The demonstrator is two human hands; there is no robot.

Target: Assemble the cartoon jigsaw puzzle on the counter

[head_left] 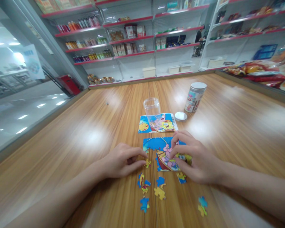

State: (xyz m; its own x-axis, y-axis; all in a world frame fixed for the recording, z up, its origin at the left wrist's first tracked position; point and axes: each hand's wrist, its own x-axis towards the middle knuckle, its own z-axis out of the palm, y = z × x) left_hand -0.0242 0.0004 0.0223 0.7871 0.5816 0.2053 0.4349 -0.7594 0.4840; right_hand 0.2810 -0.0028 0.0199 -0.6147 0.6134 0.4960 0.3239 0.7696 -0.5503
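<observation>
A partly joined cartoon jigsaw lies on the wooden table in front of me. My left hand rests at its left edge, thumb and fingers pinched on a small yellow puzzle piece. My right hand lies over the right side of the jigsaw, fingers curled and pressing on the joined pieces. Several loose pieces lie scattered just below the jigsaw, and one more loose piece lies off to the right.
A printed reference picture lies beyond the jigsaw, with an empty clear plastic jar standing on it. A white lid and a lidded printed jar stand to the right. Shop shelves line the back wall; snack packets at far right.
</observation>
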